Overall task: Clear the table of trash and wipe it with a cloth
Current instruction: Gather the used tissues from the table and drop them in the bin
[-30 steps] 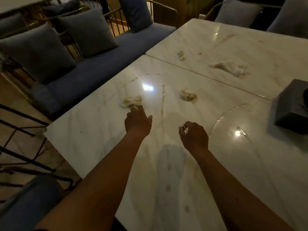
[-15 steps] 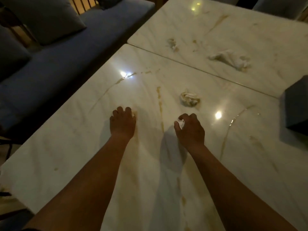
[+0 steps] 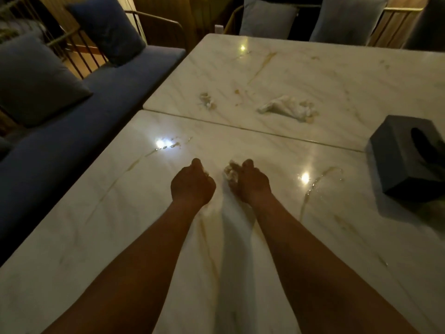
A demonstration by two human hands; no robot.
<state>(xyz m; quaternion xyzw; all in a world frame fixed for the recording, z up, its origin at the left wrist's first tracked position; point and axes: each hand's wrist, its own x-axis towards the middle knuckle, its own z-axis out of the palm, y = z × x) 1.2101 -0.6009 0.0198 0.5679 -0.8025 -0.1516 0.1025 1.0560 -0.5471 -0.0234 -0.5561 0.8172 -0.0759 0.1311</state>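
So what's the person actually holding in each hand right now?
The right hand grips a crumpled tissue, bunched in its curled fingers. The left hand is curled too, with a scrap of tissue barely showing.

blue sofa (image 3: 72,131) left | grey cushions (image 3: 36,80) | dim warm light

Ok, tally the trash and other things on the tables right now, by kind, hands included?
Crumpled tissue in the hands: 2, right hand grips one, left hand hides most of the other
Loose tissue wads on the far table: 2, small, large
Dark tissue box: 1
Total: 5
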